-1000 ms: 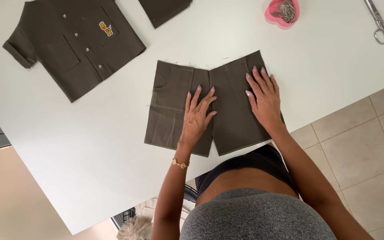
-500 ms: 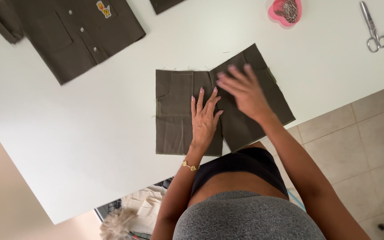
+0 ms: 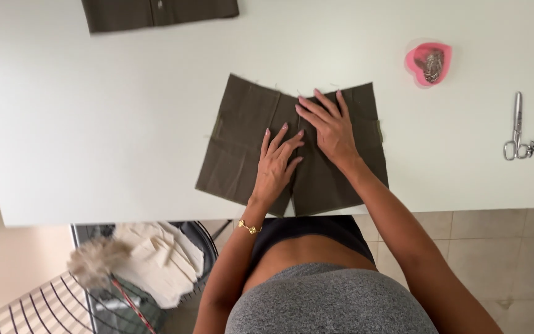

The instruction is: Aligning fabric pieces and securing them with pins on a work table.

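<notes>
While both palms press flat on the olive shorts [image 3: 292,145], the head view shows the garment lying front-up near the table's [image 3: 94,124] near edge, its leg hems at about six o'clock just at that edge. The left hand [image 3: 276,164] lies over the centre seam with fingers loosely spread and extended toward twelve o'clock, pinching nothing. The right hand [image 3: 330,130] sits just beside it at about one o'clock, fingers also splayed and flat on the cloth, thumb nearly touching the left fingertips. Neither hand grips a fold; they only bear down.

Around the shorts: a matching shirt [image 3: 159,12] at eleven o'clock, cut off by the frame; a pink heart-shaped dish [image 3: 428,63] holding what look like pins at two o'clock; scissors [image 3: 517,130] at three o'clock, well apart. Below the table, at seven o'clock, a wire basket [image 3: 38,303] holds cream cloth pieces [image 3: 156,260].

As a judgement, the risk lies in the overhang: with the hems so close to the edge, any pull toward the body could drag the cloth off the table. Uneven pressure from the two hands could also skew the centre seam or press a crease into the fabric.
</notes>
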